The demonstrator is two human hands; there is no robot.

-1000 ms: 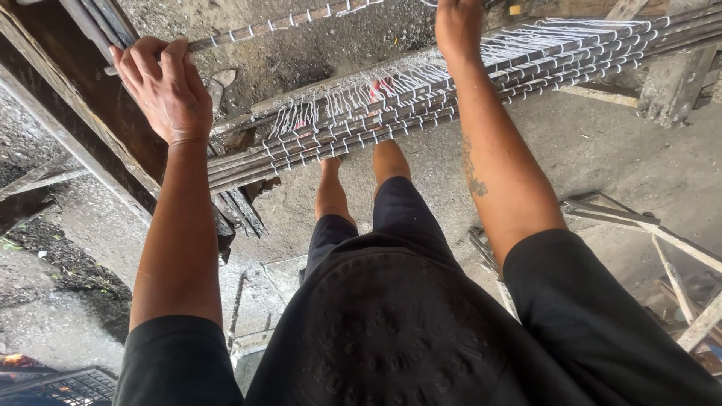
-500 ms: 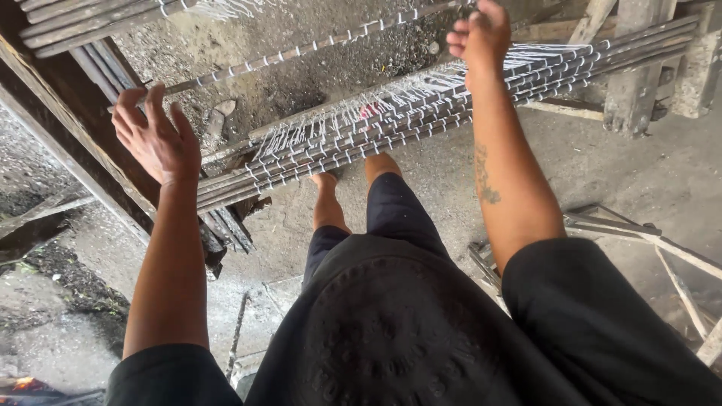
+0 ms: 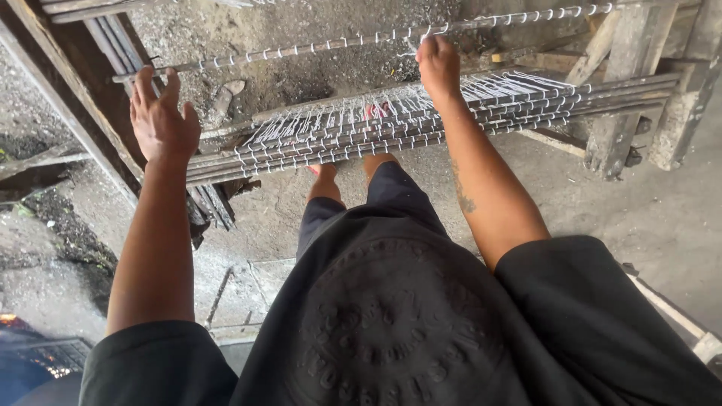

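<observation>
A thin steel bar [image 3: 331,45] with pale wire ties along it runs across the top of the head view. My right hand [image 3: 438,66] reaches forward and curls its fingers over this bar near its middle. My left hand [image 3: 159,119] is held up with its fingers spread, just below the bar's left end, holding nothing. Below both hands lies a bundle of steel bars [image 3: 391,124] laced with many wire loops, resting across a wooden trestle [image 3: 624,113]. My legs and feet show under the bundle.
Slanting wooden beams [image 3: 68,83] and loose steel rods [image 3: 113,45] stand at the left. The ground is rough concrete with rubble [image 3: 226,98]. A flat frame [image 3: 233,293] lies on the floor by my left leg, and something glows at the bottom left corner [image 3: 15,319].
My right hand has come down onto the thin tied bar and closed over it. My left hand has drawn back a little and stays open by the bar's left end.
</observation>
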